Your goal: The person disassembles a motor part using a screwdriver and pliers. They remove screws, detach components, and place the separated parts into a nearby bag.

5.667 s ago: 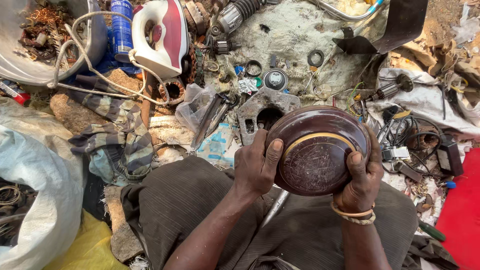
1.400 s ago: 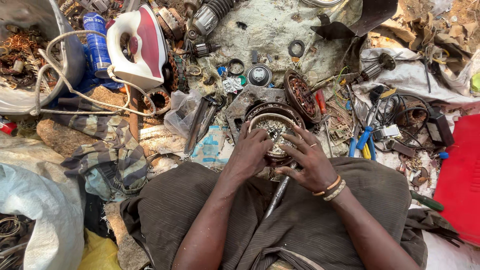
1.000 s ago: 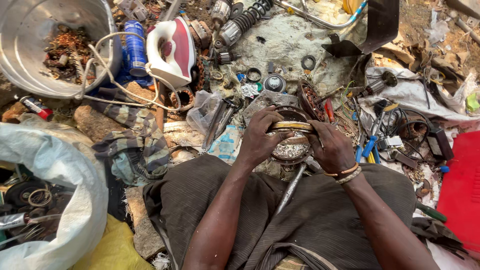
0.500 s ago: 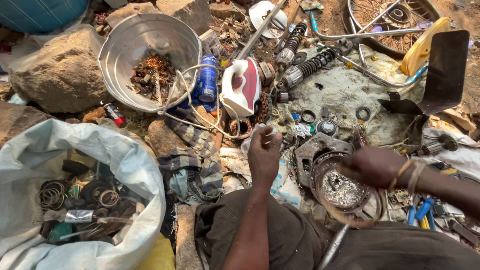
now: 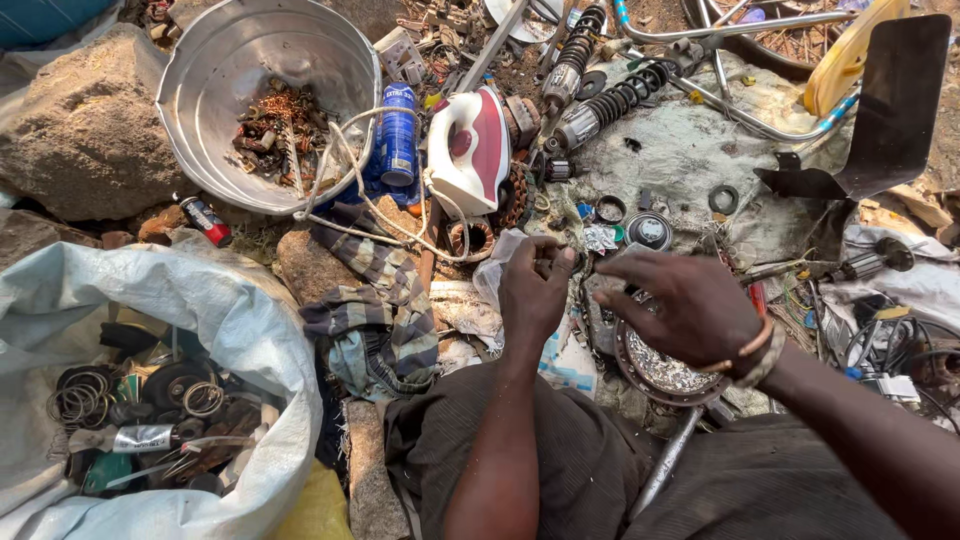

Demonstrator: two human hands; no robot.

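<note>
My left hand (image 5: 533, 287) hovers over the scrap pile with its fingers curled toward the thumb; whether something small sits in the pinch is hidden. My right hand (image 5: 688, 305), a bangle on its wrist, floats just to the right, loose fingers pointing at the left hand. Beneath it, by my knee, lies a round dark metal casing (image 5: 660, 375) with shiny silvery bits inside. The right hand is above the casing and does not grip its rim. A thin metal rod (image 5: 665, 465) leans across my lap below the casing.
A dented metal basin (image 5: 200, 80) with copper scrap stands at top left beside a rock (image 5: 80, 130). A blue can (image 5: 398, 135), a white-and-red clothes iron (image 5: 470, 150), coil springs (image 5: 610, 100), a black metal plate (image 5: 890, 110) and small rings lie around. An open white sack (image 5: 255, 330) holds wire coils.
My right hand has let go of the casing's rim and now floats over it. My left hand has come down closer to the right. The casing sits lower, by my knee.
</note>
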